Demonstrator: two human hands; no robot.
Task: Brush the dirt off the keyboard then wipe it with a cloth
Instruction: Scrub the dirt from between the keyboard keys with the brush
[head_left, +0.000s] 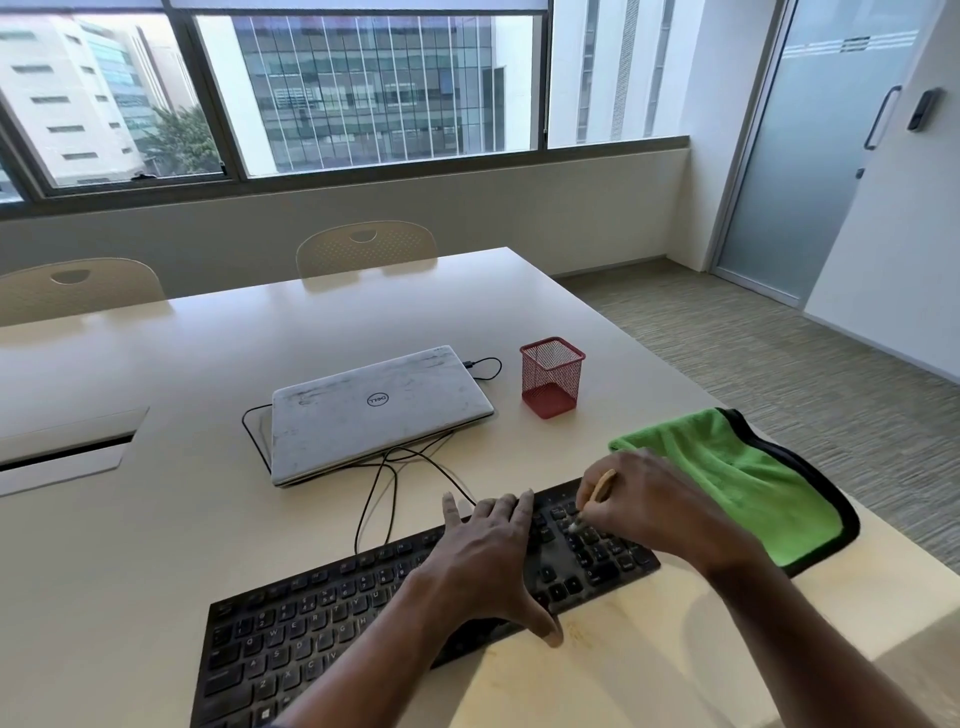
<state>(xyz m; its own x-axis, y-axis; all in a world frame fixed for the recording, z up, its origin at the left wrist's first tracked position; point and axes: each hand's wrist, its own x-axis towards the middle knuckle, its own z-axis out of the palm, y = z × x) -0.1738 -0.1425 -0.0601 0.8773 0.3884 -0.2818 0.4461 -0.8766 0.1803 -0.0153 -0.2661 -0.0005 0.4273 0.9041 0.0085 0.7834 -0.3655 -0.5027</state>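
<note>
A bright meeting room with a wide window holds a pale table (182, 364). The black keyboard (322, 613) lies slantwise along its near edge, running toward the right edge, its keys dusty-looking.

The left hand (483, 551) lies flat across the keyboard's middle, fingers (522, 506) straight and spread, thumb hooked at the front rim, holding nothing and seemingly steadying the board. The right hand (649, 504) has its fingers curled and pinched round a small wooden-handled brush (603, 486), whose pale bristles touch the number-pad keys at the keyboard's right end. So the brushing step appears to be in hand, with most of the keys left to do.

The green cloth (737, 467) lies by the table's right edge, touching or just beside the keyboard's far right end. Beyond, mid-table, sit a closed laptop (374, 410), its cable (384, 483) looping toward the keyboard, and a red mesh pen holder (551, 376).

Risks from here:
- Strokes aimed rightward could flick dirt onto the cloth, soiling it before the wipe.
- A loose left palm may let the board skid.
- Hard scrubbing could lift a keycap.
</note>
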